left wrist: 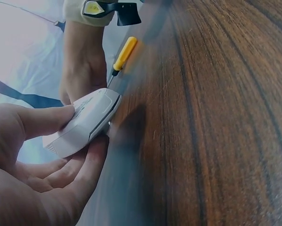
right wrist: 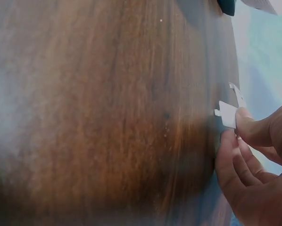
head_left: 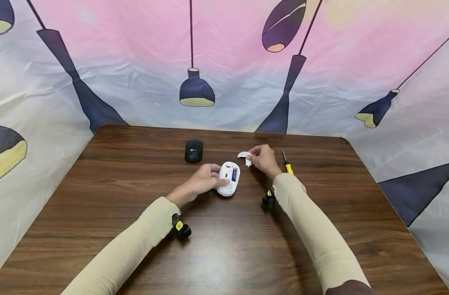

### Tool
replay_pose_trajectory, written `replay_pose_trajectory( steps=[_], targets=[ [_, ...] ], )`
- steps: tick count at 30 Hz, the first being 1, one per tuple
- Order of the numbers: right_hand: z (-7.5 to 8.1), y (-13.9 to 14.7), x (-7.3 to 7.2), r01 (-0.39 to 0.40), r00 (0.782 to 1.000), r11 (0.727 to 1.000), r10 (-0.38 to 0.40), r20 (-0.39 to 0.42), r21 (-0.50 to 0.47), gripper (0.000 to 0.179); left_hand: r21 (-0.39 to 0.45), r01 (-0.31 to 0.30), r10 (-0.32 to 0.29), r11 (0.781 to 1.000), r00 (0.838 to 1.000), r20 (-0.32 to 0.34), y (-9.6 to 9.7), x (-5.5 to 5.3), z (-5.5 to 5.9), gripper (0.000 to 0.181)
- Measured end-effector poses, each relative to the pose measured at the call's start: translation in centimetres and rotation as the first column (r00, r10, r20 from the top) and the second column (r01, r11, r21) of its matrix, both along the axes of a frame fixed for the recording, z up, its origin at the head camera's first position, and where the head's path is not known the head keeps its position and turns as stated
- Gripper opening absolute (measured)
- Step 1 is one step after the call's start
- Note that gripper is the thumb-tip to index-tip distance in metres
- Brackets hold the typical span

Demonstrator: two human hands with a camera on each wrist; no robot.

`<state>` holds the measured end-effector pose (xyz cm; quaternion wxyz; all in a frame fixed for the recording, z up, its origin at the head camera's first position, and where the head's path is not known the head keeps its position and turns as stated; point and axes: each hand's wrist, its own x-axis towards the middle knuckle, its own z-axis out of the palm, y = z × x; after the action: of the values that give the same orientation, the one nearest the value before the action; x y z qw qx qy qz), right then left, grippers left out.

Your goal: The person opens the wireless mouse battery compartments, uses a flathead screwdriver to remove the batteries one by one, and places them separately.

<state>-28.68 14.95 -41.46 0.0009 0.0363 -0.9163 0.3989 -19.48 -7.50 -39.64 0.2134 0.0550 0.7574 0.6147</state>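
So the left hand (head_left: pixel 203 179) has its grip closed around a white computer mouse (head_left: pixel 228 188), thumb over the top face and fingers tucked underneath. The mouse is bottom side up, pretty much at the middle of the worktop (head_left: pixel 135 164), and there's a blue battery-looking thing (head_left: pixel 233 175) sitting in a slot on its underside. In the left wrist view the mouse is tilted, with a couple of fingers between it and the wood, so it looks held up rather than lying flat. Over on the other side, the right hand (head_left: pixel 265 159) is pinching a small white cover (right wrist: pixel 228 115) between thumb and fingers: a curved end with a flat tab sticking out. That piece is near the white mouse but apart from it, a bit further back and to the right. Can't tell if it's touching the wood. Behind the white mouse and off to the left sits a black mouse (head_left: pixel 193 151), buttons up, with a logo too small to read. Just right of the right hand there's a screwdriver with a yellow handle (head_left: pixel 288 168), shaft pointing away from the person, handle partly hidden by the wrist. Backdrop's a pink and blue fabric (head_left: pixel 150 94) printed with dark hanging lamps.
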Motion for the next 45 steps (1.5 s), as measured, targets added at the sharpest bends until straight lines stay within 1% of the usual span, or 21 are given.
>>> replay_pose_trajectory(
  steps=[4, 8, 9, 16, 21, 25, 28, 31, 36, 39, 45],
  targets=[
    [0.2, -0.2, -0.3, 0.015, 1.000, 0.997, -0.016, 0.004, 0.081, 0.021, -0.002, 0.000, 0.000, 1.000, 1.000, 0.000, 0.1, 0.0, 0.1, 0.053],
    [0.3, -0.2, -0.5, 0.024, 0.999, 0.992, -0.029, 0.037, 0.120, 0.022, 0.008, -0.003, 0.003, 1.000, 1.000, 0.009, 0.3, 0.1, 0.4, 0.052],
    [0.4, -0.2, -0.5, 0.026, 0.999, 0.991, -0.030, 0.031, 0.134, 0.021, 0.013, -0.003, 0.003, 1.000, 1.000, 0.013, 0.3, 0.1, 0.4, 0.051],
    [0.4, -0.3, -0.5, 0.023, 0.998, 0.985, -0.032, 0.047, 0.169, 0.026, 0.048, -0.009, 0.007, 0.999, 0.999, 0.042, 0.5, 0.1, 0.5, 0.051],
    [0.2, -0.3, -0.6, 0.018, 0.999, 0.976, -0.023, 0.022, 0.215, 0.027, 0.050, -0.007, 0.005, 0.999, 0.999, 0.035, 0.5, 0.1, 0.4, 0.051],
    [0.2, -0.2, -0.5, 0.016, 1.000, 0.976, -0.018, 0.006, 0.219, 0.027, 0.049, -0.011, 0.009, 0.999, 0.999, 0.036, 0.6, 0.1, 0.5, 0.052],
    [0.3, -0.1, -0.5, 0.015, 1.000, 0.978, -0.018, 0.011, 0.207, 0.027, 0.043, -0.016, 0.014, 0.999, 0.999, 0.041, 0.6, 0.1, 0.6, 0.051],
    [0.4, 0.0, -0.5, 0.004, 0.999, 0.981, -0.011, 0.032, 0.194, 0.026, 0.048, -0.018, 0.016, 0.999, 0.999, 0.049, 0.6, 0.1, 0.6, 0.047],
    [1.3, 0.1, -0.1, -0.027, 0.999, 0.983, 0.020, 0.042, 0.183, 0.025, 0.057, -0.020, 0.017, 0.998, 0.999, 0.048, 0.4, 0.0, 0.3, 0.040],
    [2.2, 0.3, 0.2, -0.047, 0.999, 0.980, 0.044, 0.021, 0.193, 0.024, 0.067, -0.022, 0.020, 0.998, 0.999, 0.040, 0.2, 0.0, 0.1, 0.039],
    [3.8, 0.8, 0.7, -0.082, 0.995, 0.967, 0.091, -0.029, 0.240, 0.017, 0.074, -0.032, 0.029, 0.997, 0.998, 0.050, 0.1, 0.0, -0.3, 0.038]
  ],
)
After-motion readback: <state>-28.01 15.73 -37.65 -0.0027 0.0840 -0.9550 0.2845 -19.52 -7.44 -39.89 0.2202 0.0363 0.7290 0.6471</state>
